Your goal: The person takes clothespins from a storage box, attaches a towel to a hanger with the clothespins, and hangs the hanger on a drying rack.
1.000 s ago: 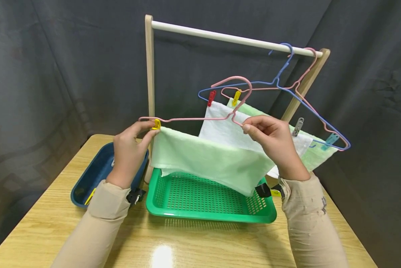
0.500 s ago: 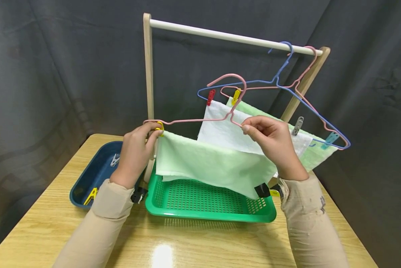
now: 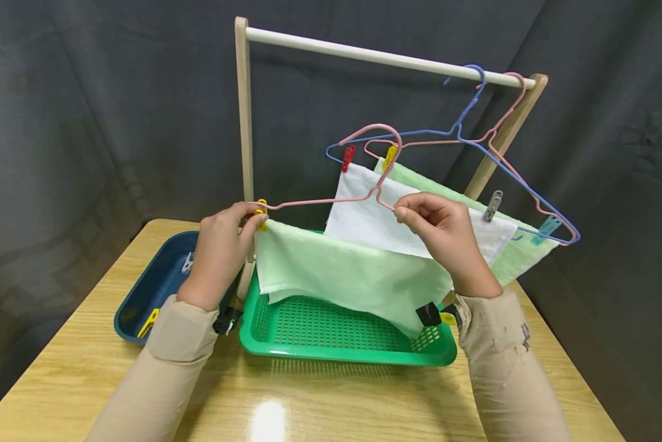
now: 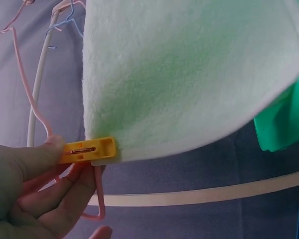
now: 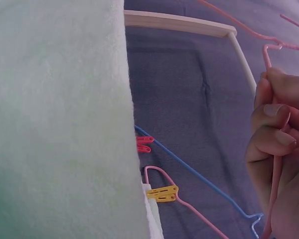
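My left hand (image 3: pixel 220 252) pinches a yellow clothespin (image 4: pixel 92 150) between thumb and fingers at the left end of a pink hanger (image 3: pixel 320 201). The clothespin sits on the corner of a light green towel (image 3: pixel 353 270), which hangs from there below the hanger. In the left wrist view the hanger's end loop passes behind the clothespin. Just below the hook, my right hand (image 3: pixel 441 236) grips the hanger's right arm; the right wrist view shows the fingers curled round the wire. That hand hides the far part of the hanger and the towel's upper right corner.
A green basket (image 3: pixel 347 356) stands under the towel. A blue bin (image 3: pixel 137 301) with clothespins is at the left. On the wooden rack's white rail (image 3: pixel 364 56) hang a blue hanger (image 3: pixel 419 132) with a white towel (image 3: pixel 358 215) and another pink hanger (image 3: pixel 513 162).
The clothespin has turned more upright at the hanger's left end, and the towel's left corner sits slightly lower. My right hand and the hanger's hook have shifted a little left.
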The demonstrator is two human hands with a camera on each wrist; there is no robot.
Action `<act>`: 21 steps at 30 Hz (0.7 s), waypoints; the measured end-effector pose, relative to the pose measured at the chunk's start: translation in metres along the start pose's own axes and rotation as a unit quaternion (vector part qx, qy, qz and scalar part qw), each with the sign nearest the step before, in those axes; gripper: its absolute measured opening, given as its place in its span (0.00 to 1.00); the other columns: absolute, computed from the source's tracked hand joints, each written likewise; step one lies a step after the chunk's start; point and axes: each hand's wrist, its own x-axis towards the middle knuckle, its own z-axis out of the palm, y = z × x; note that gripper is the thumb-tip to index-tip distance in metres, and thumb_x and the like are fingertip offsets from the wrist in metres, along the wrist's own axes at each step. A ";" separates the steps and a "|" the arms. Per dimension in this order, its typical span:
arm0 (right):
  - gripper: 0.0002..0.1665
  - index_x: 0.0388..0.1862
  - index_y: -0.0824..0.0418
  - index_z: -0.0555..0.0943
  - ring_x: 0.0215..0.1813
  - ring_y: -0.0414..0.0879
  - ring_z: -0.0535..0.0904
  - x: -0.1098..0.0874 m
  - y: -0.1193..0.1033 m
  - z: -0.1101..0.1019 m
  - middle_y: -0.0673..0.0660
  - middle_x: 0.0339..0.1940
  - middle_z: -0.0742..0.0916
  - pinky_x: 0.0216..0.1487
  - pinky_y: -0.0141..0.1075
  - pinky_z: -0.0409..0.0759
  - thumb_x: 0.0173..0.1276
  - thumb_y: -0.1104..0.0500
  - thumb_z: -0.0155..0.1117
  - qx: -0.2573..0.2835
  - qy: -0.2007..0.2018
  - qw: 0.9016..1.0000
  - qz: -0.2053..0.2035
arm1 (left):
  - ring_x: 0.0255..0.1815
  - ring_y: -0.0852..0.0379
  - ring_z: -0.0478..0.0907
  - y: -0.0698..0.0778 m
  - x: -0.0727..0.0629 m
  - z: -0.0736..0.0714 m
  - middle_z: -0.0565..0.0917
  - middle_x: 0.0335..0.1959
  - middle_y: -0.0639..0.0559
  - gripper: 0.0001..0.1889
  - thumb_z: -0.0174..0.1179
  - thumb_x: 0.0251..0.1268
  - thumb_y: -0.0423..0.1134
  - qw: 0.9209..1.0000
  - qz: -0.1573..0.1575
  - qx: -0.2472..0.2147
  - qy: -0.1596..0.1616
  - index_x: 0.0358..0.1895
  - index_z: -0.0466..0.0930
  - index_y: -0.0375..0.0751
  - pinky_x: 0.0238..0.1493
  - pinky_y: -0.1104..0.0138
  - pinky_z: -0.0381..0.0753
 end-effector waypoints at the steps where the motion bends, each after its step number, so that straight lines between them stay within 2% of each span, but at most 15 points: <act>1: 0.05 0.40 0.73 0.84 0.28 0.43 0.70 0.001 0.000 0.000 0.51 0.29 0.85 0.31 0.34 0.68 0.72 0.71 0.63 -0.003 0.002 1.000 0.005 | 0.45 0.41 0.87 0.000 0.000 0.000 0.88 0.47 0.37 0.12 0.66 0.69 0.34 1.000 0.003 -0.001 0.004 0.50 0.86 0.30 0.39 0.51 0.86; 11: 0.08 0.40 0.74 0.84 0.26 0.44 0.69 0.003 0.000 0.001 0.50 0.26 0.84 0.26 0.35 0.65 0.73 0.67 0.64 0.001 0.005 1.000 0.025 | 0.42 0.43 0.87 -0.004 -0.002 0.000 0.89 0.44 0.39 0.12 0.71 0.62 0.33 0.998 0.026 -0.009 0.065 0.46 0.86 0.31 0.41 0.51 0.86; 21: 0.06 0.41 0.72 0.85 0.27 0.44 0.73 0.001 -0.001 0.001 0.51 0.28 0.86 0.27 0.34 0.69 0.71 0.68 0.66 -0.009 -0.001 0.999 0.039 | 0.40 0.43 0.87 -0.009 -0.005 -0.010 0.89 0.40 0.41 0.11 0.74 0.58 0.35 0.997 0.029 0.006 0.070 0.39 0.85 0.32 0.42 0.50 0.84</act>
